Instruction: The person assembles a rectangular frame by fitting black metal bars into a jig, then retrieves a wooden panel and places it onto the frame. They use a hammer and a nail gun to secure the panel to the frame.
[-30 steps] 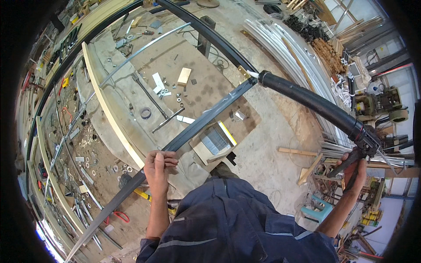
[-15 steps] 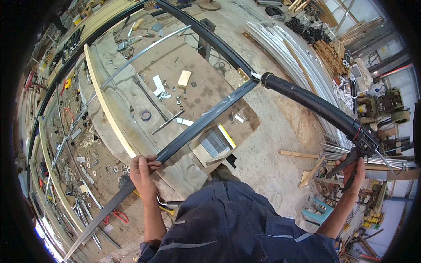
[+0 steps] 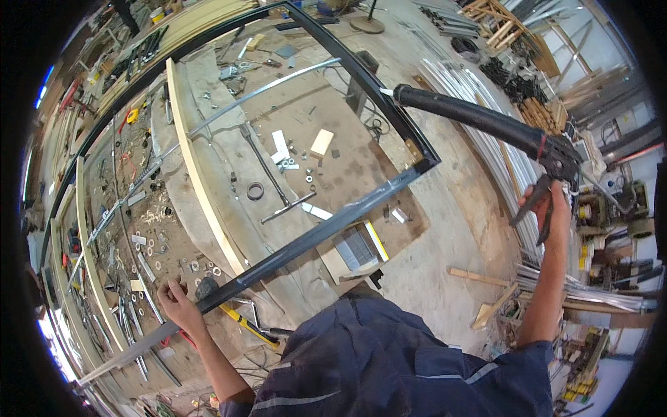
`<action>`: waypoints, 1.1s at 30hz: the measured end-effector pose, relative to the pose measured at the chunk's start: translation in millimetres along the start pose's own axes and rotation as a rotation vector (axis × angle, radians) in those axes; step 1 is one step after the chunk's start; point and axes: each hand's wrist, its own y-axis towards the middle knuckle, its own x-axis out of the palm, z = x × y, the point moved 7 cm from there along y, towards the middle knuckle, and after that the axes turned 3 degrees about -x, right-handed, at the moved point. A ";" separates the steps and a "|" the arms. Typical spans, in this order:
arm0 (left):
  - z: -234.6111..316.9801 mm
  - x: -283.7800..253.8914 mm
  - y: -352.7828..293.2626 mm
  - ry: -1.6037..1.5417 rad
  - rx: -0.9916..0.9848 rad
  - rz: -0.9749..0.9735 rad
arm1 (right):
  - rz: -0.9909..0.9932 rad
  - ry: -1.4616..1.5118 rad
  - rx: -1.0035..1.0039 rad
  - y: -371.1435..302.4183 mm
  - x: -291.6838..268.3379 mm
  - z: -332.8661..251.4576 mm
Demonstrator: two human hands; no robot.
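Observation:
My right hand (image 3: 554,207) is closed round the handle of a black caulking gun (image 3: 472,117), held out to the right. Its pale nozzle tip lies over the right bar of a large dark rectangular frame (image 3: 326,201), up from the near right corner; I cannot tell whether it touches. A small wooden piece sits inside that corner. At the left, my left hand (image 3: 179,306) hovers by the near bar, fingers loosely bent and apart, holding nothing. Beside it a dark rounded lump (image 3: 206,286) rests against the bar, and pale wooden slats (image 3: 198,174) cross the frame.
Within the frame lie a T-handled rod (image 3: 267,167), a tape roll (image 3: 255,190), a wooden block (image 3: 322,143) and scattered washers. An open cardboard box (image 3: 347,254) stands close in front of me. A yellow-black tool (image 3: 246,325) lies under the near bar. Metal lengths (image 3: 451,104) are stacked at right.
The caulking gun's nozzle has moved from the near right corner to farther up the right bar. My left hand has let go of the near bar and shifted left. The view has shifted too.

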 end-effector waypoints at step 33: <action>-25.8 8.1 7.4 0.496 -0.157 0.175 | -0.243 0.124 -0.176 421.4 504.2 31.1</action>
